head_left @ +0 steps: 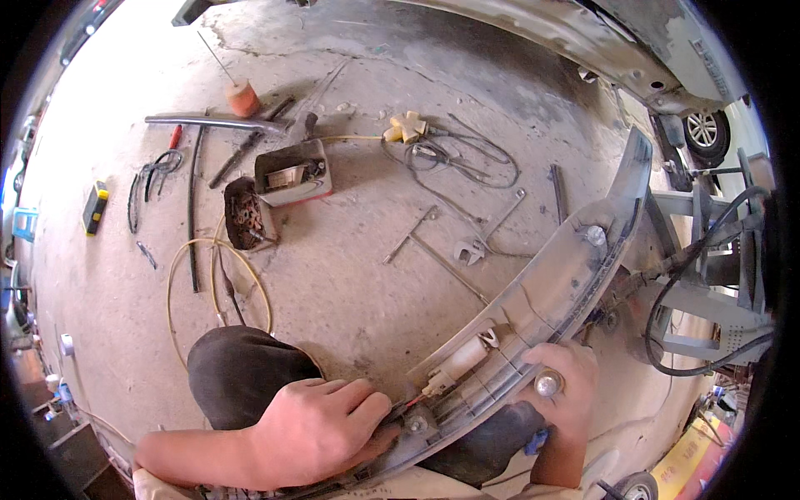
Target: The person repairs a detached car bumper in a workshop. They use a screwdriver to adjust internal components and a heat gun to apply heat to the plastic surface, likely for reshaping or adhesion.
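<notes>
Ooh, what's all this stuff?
Curved panel: 1, grey, across lap
White part: 1, white, on panel
Round knob: 1, silver, lower right
Boxes: 2, grey and brown, floor
Cable block: 1, yellow, floor
T-shaped tool: 1, grey, floor
Wrench: 1, silver, floor
Rods: several, grey and black, floor
Hose: 1, yellow, floor
Case: 1, yellow and black, floor
Car wheel: 1, dark, upper right
Edge clutter: many, mixed, unclear
Knees: 2, dark, below
Left hand, right hand: 1 each, bare, at panel
</notes>
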{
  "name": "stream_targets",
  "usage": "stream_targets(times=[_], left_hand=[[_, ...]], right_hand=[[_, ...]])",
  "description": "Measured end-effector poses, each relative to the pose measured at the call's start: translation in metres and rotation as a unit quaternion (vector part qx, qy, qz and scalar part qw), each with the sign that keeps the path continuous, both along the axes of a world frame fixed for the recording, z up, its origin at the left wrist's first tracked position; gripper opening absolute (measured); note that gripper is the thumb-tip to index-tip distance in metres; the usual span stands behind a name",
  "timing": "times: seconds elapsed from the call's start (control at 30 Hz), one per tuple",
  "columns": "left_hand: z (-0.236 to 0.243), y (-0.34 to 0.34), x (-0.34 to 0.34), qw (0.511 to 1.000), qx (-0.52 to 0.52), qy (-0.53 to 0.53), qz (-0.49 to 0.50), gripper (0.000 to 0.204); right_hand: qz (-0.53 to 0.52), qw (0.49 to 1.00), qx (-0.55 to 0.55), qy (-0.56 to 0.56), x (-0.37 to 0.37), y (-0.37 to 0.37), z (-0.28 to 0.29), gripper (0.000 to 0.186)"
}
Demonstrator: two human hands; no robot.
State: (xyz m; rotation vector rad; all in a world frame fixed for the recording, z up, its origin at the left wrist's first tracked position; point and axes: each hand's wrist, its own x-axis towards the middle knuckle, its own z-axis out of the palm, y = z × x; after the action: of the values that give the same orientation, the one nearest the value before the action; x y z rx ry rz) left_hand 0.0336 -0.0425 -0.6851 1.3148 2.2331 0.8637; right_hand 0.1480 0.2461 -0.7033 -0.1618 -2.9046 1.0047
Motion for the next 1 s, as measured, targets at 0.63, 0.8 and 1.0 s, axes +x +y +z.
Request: stream_targets(times=[0.63,0.8,1.0], left_hand=[[-0.009,-0.009,0.003,0.999,-0.019,0.036,-0.017,0.025],[-0.011,0.000,0.003,0.998,0.038,0.043,-0.024,0.031],[-0.015,-0.002,0.006,0.997,0.061,-0.033,-0.037,0.030]], right_hand=[[0.060,0.997,-0.009,0.038,-0.007,0.002,-0.004,0.050],[0.063,0.997,-0.017,0.039,-0.008,0.002,-0.005,0.049],[0.040,0.997,-0.053,0.040,-0.002,0.002,-0.009,0.048]])
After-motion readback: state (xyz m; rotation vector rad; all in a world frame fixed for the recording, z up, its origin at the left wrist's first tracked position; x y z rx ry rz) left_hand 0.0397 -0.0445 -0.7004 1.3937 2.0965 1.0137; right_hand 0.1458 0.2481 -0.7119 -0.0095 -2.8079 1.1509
